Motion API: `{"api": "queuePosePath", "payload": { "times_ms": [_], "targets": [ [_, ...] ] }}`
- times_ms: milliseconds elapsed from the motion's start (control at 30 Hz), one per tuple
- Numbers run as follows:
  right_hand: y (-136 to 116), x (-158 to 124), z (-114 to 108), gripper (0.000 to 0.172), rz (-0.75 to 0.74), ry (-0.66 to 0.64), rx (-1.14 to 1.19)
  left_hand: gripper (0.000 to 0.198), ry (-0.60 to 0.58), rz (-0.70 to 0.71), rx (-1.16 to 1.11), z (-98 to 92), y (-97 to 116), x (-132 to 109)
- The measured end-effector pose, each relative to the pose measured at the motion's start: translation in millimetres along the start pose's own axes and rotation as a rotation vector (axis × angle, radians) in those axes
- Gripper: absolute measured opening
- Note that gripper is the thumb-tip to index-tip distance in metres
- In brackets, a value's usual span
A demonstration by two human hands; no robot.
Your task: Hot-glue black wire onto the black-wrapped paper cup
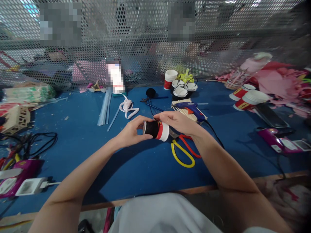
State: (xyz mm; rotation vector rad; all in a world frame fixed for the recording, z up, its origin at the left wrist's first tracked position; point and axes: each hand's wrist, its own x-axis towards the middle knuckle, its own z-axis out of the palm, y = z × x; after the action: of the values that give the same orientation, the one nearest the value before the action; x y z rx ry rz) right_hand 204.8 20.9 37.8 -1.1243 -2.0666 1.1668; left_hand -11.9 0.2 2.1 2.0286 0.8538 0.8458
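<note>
A paper cup (162, 131) with a white rim and a red band lies sideways in the air over the table, its base half covered in black. My left hand (132, 132) is closed around the base end, thumb below and fingers above. A thin black cord (152, 110) runs from the top of the cup towards a black ball (150, 93) on the table. My right hand (176, 120) reaches over the cup's upper side, its fingertips together at the cord. Scissors (183, 152) with one yellow and one red handle lie beneath my right wrist.
A blue glue gun (191, 108) rests on pale sticks at the right. Behind stand several cups (180, 92) with black loops. Clear glue sticks (104, 108) and a white ribbon (127, 106) lie left of centre. A perforated metal screen (143, 45) closes the back.
</note>
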Motion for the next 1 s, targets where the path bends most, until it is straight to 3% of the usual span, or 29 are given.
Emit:
{"api": "queuePosePath", "payload": {
  "times_ms": [333, 500, 600, 733, 867, 1000],
  "targets": [
    [2, 7, 2, 0.048, 0.033, -0.062, 0.123, 0.048, -0.059, 0.029, 0.099, 0.7, 5, -1],
    [-10, 9, 5, 0.048, 0.055, 0.0, 0.194, 0.058, -0.102, 0.045, 0.114, 3.2, 6, -2],
    [-15, 14, 8, 0.048, 0.078, 0.003, 0.167, 0.063, -0.149, 0.063, 0.186, 3.5, 8, -2],
    [-7, 21, 10, 0.05, 0.069, -0.058, 0.027, 0.055, -0.185, 0.042, 0.29, 2.3, 10, -2],
    [3, 16, -6, 0.039, 0.087, 0.092, -0.271, 0.053, -0.178, -0.009, 0.291, 0.6, 7, -1],
    [12, -3, -46, 0.035, 0.194, 0.374, -0.311, 0.051, -0.135, -0.022, 0.317, -0.8, 1, 0]
  ]
}}
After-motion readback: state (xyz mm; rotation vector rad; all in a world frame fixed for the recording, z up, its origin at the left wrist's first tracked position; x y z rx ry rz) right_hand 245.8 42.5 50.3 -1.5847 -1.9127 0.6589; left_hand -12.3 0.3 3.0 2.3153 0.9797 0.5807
